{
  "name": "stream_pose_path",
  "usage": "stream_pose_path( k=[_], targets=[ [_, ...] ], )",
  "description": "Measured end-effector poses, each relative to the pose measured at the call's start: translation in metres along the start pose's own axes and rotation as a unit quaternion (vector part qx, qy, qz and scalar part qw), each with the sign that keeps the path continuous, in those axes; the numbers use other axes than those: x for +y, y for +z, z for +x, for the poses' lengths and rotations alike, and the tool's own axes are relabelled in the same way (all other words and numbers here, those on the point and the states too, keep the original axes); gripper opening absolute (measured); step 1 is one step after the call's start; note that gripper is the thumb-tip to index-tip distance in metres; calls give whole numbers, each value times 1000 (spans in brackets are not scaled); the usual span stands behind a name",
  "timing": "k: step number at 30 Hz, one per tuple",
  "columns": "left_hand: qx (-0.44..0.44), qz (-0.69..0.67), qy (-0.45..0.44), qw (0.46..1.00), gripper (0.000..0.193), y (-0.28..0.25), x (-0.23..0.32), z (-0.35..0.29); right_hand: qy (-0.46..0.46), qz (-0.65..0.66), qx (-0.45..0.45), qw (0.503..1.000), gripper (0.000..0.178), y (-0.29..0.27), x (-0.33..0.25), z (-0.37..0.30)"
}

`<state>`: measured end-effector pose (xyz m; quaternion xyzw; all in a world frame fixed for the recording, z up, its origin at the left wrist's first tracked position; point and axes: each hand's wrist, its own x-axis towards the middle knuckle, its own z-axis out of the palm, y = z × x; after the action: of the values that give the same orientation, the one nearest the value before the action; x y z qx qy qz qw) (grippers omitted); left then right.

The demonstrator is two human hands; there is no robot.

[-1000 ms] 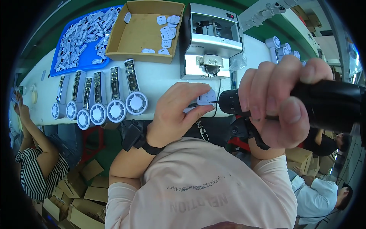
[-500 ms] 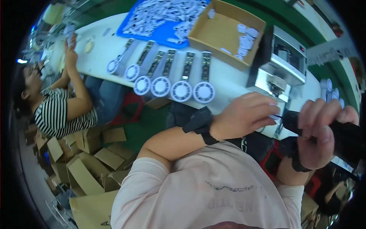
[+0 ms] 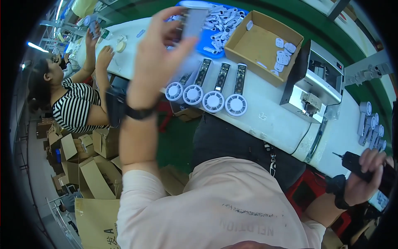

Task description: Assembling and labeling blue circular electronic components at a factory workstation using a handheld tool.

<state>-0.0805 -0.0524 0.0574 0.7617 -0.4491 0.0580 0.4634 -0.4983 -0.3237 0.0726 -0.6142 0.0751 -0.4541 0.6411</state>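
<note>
Desk (image 3: 269,120): long and white, carrying a cardboard box (image 3: 257,43) and a grey machine (image 3: 317,83).
Fan units (image 3: 213,89): four in a row at the desk's near edge (round white heads toward the person).
Left hand (image 3: 159,54): raised over the desk, gripping a pale grey handle piece (image 3: 192,20).
Right hand (image 3: 367,178): low at the right, closed around a black electric screwdriver (image 3: 365,168).

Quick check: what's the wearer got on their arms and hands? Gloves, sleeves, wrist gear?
No gloves. Left hand is bare, with a black band at the wrist; right hand is bare too, also with a black wrist band. Forearms are uncovered; short pale pink sleeves end at the upper arms.
</note>
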Motion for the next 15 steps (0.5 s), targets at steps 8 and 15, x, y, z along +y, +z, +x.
stream_pose_path(
  k=[8, 15],
  targets=[
    [-274, 342, -77, 895, 47, -20, -143, 16, 54, -99, 108, 988, 26, -28, 14, -39],
    [-310, 310, -111, 892, 53, -81, -229, 10, 33, -232, 318, 919, 27, -66, -21, -39]
  ],
)
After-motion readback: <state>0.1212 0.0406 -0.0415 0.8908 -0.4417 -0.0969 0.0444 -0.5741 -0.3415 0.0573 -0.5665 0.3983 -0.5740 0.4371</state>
